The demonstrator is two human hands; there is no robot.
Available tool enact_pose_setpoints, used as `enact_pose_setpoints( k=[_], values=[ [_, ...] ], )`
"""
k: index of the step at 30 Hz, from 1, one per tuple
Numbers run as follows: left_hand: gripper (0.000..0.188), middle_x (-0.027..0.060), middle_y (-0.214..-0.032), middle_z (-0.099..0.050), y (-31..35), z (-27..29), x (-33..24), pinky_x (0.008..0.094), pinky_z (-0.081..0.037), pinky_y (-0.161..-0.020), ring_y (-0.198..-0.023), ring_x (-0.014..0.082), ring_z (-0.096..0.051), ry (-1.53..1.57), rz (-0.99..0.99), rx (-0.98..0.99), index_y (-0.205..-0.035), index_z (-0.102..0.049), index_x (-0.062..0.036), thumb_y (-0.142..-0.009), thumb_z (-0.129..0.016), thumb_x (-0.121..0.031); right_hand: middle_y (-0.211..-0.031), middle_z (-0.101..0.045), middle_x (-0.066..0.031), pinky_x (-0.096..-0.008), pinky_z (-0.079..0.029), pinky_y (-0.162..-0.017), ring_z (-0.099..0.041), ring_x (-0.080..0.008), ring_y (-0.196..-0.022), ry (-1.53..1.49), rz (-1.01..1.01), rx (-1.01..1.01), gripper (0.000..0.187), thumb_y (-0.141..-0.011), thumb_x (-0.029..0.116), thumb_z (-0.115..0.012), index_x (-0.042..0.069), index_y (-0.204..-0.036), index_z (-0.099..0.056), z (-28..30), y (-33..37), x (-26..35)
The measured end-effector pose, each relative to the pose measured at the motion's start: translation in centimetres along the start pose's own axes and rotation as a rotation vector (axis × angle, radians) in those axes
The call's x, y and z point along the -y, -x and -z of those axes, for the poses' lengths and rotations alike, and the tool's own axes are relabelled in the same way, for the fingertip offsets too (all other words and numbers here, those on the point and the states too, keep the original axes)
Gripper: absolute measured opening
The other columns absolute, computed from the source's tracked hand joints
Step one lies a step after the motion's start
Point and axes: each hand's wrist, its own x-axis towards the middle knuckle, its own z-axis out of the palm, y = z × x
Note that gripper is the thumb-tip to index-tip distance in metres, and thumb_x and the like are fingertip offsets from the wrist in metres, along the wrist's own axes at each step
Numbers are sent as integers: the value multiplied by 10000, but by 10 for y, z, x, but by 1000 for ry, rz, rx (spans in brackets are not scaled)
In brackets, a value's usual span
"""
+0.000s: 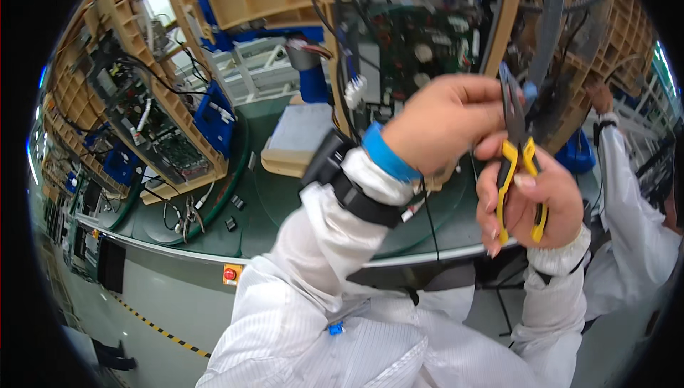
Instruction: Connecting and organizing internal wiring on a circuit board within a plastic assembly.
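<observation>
My right hand [559, 203] is wrapped round the splayed yellow-and-black handles of a pair of pliers [504, 187], whose dark jaws point upward. My left hand [445, 121], with a blue band at its wrist, is closed in a pinch right beside those jaws. What its fingertips hold is hidden. Small blue bits show at the jaw tips and next to them, against a thick grey cable [548, 24] that runs down from above. A white connector [355, 92] on wires hangs left of my left hand.
Wooden frames [164, 131] carrying circuit boards stand on the green bench [285, 235]. A pale block [299, 135] and a second pair of pliers [191, 217] lie leftward. A red stop button [230, 274] sits at the bench edge. Another person's sleeved arm [620, 167] reaches in at right.
</observation>
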Motion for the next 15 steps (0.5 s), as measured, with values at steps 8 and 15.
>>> enact_pose_setpoints(
  k=[8,15],
  values=[
    [213,74,-941,-710,-5,-7,59,271,-527,-803,-883,149,-663,-198,312,-468,-1090,-705,26,-988,-591,-122,-887,-604,-173,-375,-584,-506,-661,-247,-643,193,-44,-36,535,-944,154,-585,-81,-1356,-338,31,11,-27],
    [286,97,-1158,-636,46,-36,82,281,-489,-932,-1019,159,-603,-122,-717,-533,-1257,-588,31,-975,-546,-3,-829,-631,-157,-351,-571,-507,-671,-248,-606,225,-8,-162,470,-925,175,-651,-56,-1245,-396,41,62,-65]
  ],
)
